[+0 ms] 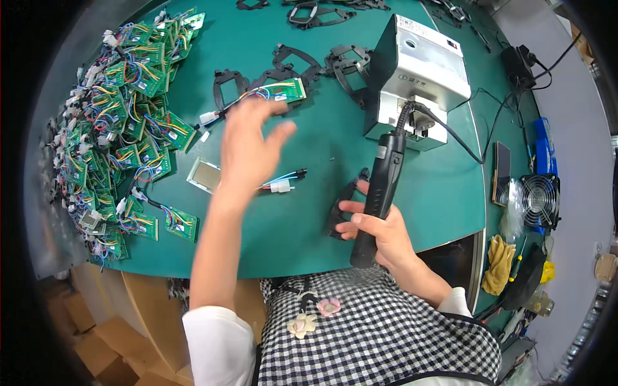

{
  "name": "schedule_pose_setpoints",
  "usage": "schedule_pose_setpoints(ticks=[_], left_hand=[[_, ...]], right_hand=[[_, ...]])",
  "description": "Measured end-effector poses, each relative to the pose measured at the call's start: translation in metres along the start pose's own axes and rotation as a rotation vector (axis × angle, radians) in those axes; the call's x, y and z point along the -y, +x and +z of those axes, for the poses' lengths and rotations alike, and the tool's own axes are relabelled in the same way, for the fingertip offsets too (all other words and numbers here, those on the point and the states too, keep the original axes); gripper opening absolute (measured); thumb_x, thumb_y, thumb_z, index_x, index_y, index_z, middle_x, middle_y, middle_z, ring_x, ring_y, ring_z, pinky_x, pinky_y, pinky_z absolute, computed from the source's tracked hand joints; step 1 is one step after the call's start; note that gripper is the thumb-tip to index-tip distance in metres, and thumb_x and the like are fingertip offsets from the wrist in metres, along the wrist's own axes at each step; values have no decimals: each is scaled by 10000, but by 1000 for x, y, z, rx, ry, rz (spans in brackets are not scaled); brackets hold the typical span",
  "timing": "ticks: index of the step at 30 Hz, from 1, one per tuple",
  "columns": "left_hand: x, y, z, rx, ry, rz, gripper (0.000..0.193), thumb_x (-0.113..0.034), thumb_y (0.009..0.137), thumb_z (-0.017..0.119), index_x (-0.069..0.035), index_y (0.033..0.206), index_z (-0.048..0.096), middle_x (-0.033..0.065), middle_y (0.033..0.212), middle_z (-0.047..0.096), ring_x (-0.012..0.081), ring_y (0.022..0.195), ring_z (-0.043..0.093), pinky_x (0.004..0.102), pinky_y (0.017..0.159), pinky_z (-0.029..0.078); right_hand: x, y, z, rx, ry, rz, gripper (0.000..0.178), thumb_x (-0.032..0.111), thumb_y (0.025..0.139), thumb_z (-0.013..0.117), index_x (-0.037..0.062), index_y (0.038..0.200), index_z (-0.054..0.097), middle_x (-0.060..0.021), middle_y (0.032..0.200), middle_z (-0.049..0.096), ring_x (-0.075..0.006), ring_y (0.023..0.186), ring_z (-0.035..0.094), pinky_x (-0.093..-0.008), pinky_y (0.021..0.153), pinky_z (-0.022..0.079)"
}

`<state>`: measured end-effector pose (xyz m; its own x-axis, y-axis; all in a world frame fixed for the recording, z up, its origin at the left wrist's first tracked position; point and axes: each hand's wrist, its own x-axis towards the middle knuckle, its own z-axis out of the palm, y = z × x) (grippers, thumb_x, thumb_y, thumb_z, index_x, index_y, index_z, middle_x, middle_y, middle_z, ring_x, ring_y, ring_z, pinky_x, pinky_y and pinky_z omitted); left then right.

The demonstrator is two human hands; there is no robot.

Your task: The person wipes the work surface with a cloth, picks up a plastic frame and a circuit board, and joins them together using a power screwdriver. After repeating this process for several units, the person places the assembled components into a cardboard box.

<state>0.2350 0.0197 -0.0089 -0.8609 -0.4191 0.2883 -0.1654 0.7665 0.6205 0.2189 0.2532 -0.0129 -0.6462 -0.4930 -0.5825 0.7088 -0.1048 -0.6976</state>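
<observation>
My left hand, slightly blurred, reaches over the table with thumb and fingers apart. Its fingertips are beside a green circuit board with coloured wires and a white plug. Below that hand lies a small module with a grey screen, its wires and white connector showing on the other side of my wrist. My right hand is wrapped round a black corded electric screwdriver. Behind the screwdriver, the fingers of that hand also touch a black plastic bracket, partly hidden.
A large heap of wired green circuit boards covers the left side of the green table. Several black plastic frames lie farther back. A pale metal box machine stands right of centre. A fan and yellow glove are far right.
</observation>
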Motion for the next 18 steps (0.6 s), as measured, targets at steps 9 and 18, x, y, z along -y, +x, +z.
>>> schedule_pose_setpoints(ticks=[9, 18], left_hand=[[-41, -84, 38, 222, 93, 42, 449, -102, 623, 734, -72, 1050, 597, 75, 950, 520, 264, 910, 489, 390, 758, 378], [51, -95, -102, 184, 183, -59, 658, 168, 616, 513, -106, 1214, 527, 128, 1351, 399, 318, 1290, 315, 382, 1065, 280]], right_hand=[[32, -8, -22, -9, -296, -994, 889, 134, 756, 641, -53, 1378, 33, -92, 704, 567, -151, 591, 539, -258, 608, 445], [24, -5, -53, -5, -327, -1077, 821, 66, 744, 636, -30, 1381, 127, -114, 790, 582, -180, 741, 576, -290, 741, 433]])
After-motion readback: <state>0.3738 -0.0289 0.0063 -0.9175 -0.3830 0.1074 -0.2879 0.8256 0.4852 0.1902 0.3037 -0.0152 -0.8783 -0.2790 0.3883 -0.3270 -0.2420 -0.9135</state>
